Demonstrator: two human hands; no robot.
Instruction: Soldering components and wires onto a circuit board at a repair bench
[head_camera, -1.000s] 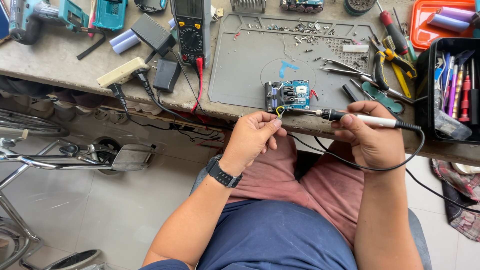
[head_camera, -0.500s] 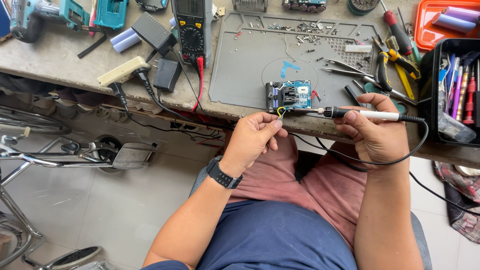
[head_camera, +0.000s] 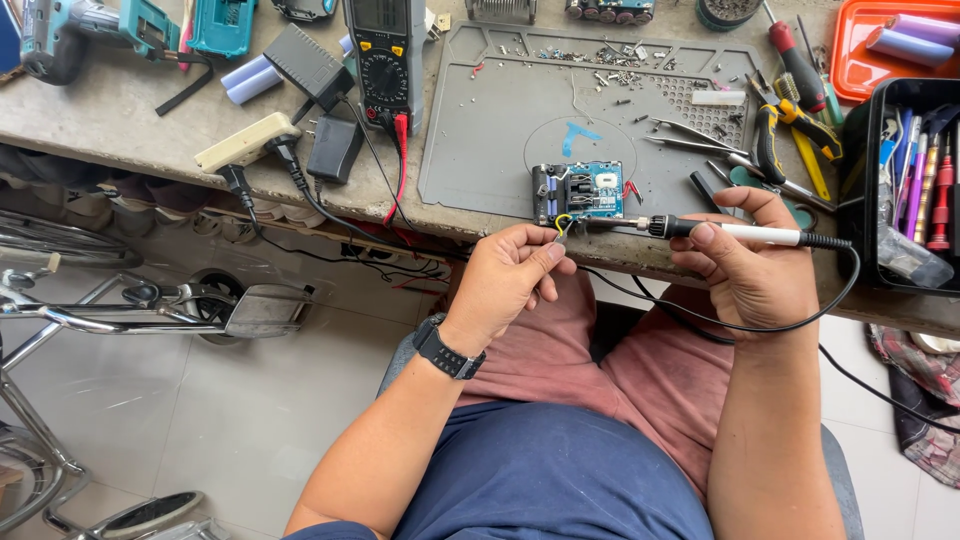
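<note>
The left hand (head_camera: 508, 275) pinches a thin yellow wire (head_camera: 562, 226) between closed fingertips, at the near edge of the grey mat (head_camera: 480, 130) — just beside the small blue circuit board (head_camera: 580, 192). The right hand (head_camera: 752, 262) grips a soldering iron (head_camera: 700, 230), fingers wrapped round its white handle — tip by the wire.

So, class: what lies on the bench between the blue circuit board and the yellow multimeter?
In the head view, the grey work mat fills most of that stretch between circuit board and multimeter, with red probe leads hanging just past its left edge.
</note>
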